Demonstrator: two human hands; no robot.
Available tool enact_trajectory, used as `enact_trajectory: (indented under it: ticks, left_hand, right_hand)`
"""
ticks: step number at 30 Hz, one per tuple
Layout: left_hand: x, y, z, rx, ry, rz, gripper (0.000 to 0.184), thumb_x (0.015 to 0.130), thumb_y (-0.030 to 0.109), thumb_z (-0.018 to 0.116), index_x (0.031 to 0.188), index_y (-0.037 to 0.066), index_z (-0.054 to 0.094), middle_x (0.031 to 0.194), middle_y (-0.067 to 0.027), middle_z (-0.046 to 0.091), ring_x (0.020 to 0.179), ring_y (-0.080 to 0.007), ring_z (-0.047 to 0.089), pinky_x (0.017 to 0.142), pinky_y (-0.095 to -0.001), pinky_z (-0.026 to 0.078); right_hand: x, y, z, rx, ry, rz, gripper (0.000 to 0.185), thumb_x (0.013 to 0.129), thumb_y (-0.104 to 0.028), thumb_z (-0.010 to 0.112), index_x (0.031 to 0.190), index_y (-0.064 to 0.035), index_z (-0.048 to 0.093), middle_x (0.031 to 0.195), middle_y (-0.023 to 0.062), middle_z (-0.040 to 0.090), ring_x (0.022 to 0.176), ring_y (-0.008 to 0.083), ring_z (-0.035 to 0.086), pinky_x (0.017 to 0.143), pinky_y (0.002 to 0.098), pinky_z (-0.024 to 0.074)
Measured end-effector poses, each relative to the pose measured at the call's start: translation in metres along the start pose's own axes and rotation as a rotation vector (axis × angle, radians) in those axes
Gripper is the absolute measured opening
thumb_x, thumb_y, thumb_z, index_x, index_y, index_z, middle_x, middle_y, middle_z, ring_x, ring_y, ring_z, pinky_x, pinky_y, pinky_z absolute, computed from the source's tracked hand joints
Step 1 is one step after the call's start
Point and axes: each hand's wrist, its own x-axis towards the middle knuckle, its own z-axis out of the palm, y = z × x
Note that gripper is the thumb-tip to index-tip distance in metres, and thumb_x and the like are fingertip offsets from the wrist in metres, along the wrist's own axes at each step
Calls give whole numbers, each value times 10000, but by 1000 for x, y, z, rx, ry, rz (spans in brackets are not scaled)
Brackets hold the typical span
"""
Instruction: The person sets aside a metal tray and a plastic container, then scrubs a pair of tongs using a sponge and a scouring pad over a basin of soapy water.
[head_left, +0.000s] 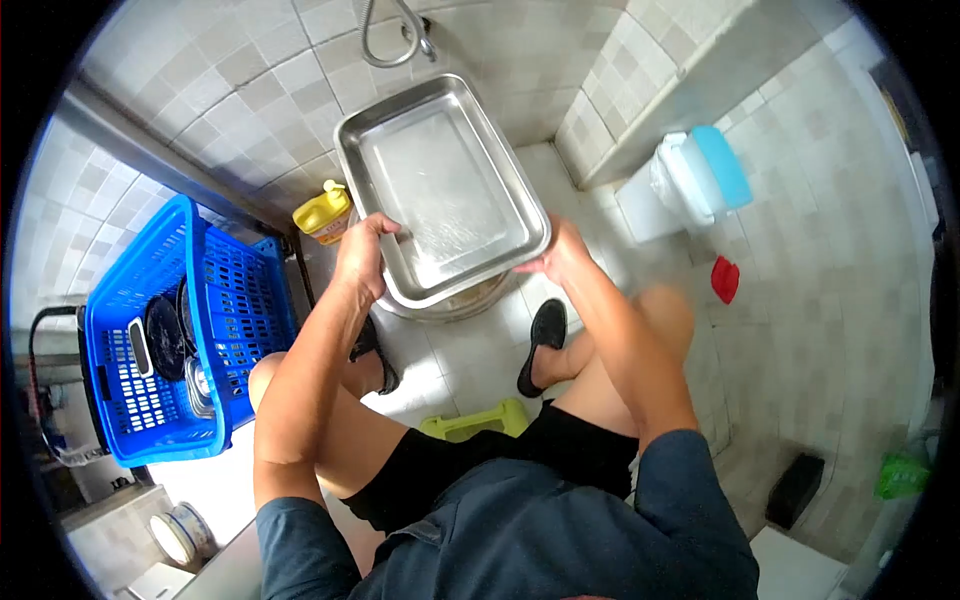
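A rectangular stainless steel tray (435, 185) is held up in front of me, its wet inside facing me. My left hand (362, 257) grips its lower left side, thumb over the rim and fingers hidden beneath. At the lower right corner my right hand (560, 252) holds the edge from outside and below. Under the tray, a round basin (465, 303) on the floor shows only its near rim; the tray hides its contents. A yellow bottle (323, 214) with a pump or cap stands left of the tray, close to my left hand.
To the left a blue plastic basket (205, 330) holds dark pans and metal items. A hose (375, 50) hangs on the tiled wall ahead. On the right are a white bin (660, 195) with a light-blue lid and a red object (725, 280). A green stool (478, 420) is beneath me.
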Motion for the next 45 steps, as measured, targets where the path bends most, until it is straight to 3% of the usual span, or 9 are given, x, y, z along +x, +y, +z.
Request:
enact_trajectory:
  ticks: [4, 8, 13, 29, 34, 35, 36, 39, 45]
  left_hand:
    - [17, -12, -5, -17, 7, 31, 195, 760, 154, 613, 838, -24, 625, 804, -123, 595, 706, -230, 564, 646, -350, 478]
    - [-1, -12, 7, 99, 106, 92, 216, 738, 137, 626, 865, -37, 612, 795, -110, 569, 699, -213, 535, 628, -360, 443]
    - [-2, -27, 16, 108, 111, 225, 271, 724, 133, 620, 909, -64, 602, 845, -131, 577, 802, -240, 551, 719, -382, 454]
    - [-11, -39, 42, 36, 44, 333, 121, 720, 80, 626, 804, -7, 631, 771, -44, 613, 722, -151, 521, 682, -309, 420]
    - [-32, -29, 62, 27, -323, 385, 273, 823, 195, 725, 1000, 4, 642, 936, -59, 674, 872, -167, 596, 817, -328, 468]
    - [-31, -29, 62, 182, -406, 357, 551, 899, 399, 692, 1256, -4, 572, 1207, -115, 629, 1115, -217, 573, 1003, -361, 414]
    - [-18, -37, 59, 183, -427, 360, 551, 899, 399, 692, 1256, -4, 572, 1207, -115, 629, 1115, -217, 573, 1003, -361, 414]
    - [3, -45, 64, 183, -694, 345, 826, 967, 620, 442, 1512, 10, 329, 1557, -150, 340, 1413, -298, 340, 1156, -480, 248]
    - [8, -45, 66, 306, -557, 196, 705, 976, 560, 478, 1427, 18, 473, 1436, -138, 493, 1349, -284, 409, 1102, -474, 331]
  right_hand:
    - [-33, 28, -15, 50, 81, 163, 340, 952, -245, 508, 1178, 6, 539, 1053, 155, 606, 928, 352, 662, 629, 508, 614]
    - [-83, 47, -3, -18, -248, 183, 315, 931, -247, 567, 1149, -20, 553, 1021, 122, 605, 898, 278, 672, 548, 396, 578]
    - [-95, 46, 24, 11, -240, 166, 461, 928, -435, 641, 1102, -16, 561, 959, 102, 610, 743, 209, 636, 486, 338, 504]
    - [-75, 42, 19, 49, -22, -93, 287, 898, -217, 686, 909, 16, 520, 777, 109, 584, 562, 174, 602, 433, 283, 451]
    - [-74, 21, 3, 68, 102, -207, 194, 886, -162, 672, 864, -13, 550, 704, 85, 589, 549, 180, 608, 447, 296, 456]
    - [-73, 14, -5, 76, 105, -248, 195, 887, -151, 658, 883, 0, 534, 727, 94, 587, 548, 182, 610, 433, 294, 451]
    - [-74, 6, -12, 83, 110, -293, 198, 887, -139, 644, 902, 14, 519, 750, 103, 585, 548, 184, 612, 420, 293, 446]
    - [-84, -27, -34, 92, 133, -342, 178, 878, -137, 647, 884, -1, 533, 718, 103, 589, 537, 182, 605, 410, 289, 435]
    - [-114, -76, -109, 77, 176, -459, 169, 864, -183, 641, 805, -41, 569, 666, 73, 601, 517, 147, 570, 426, 276, 399]
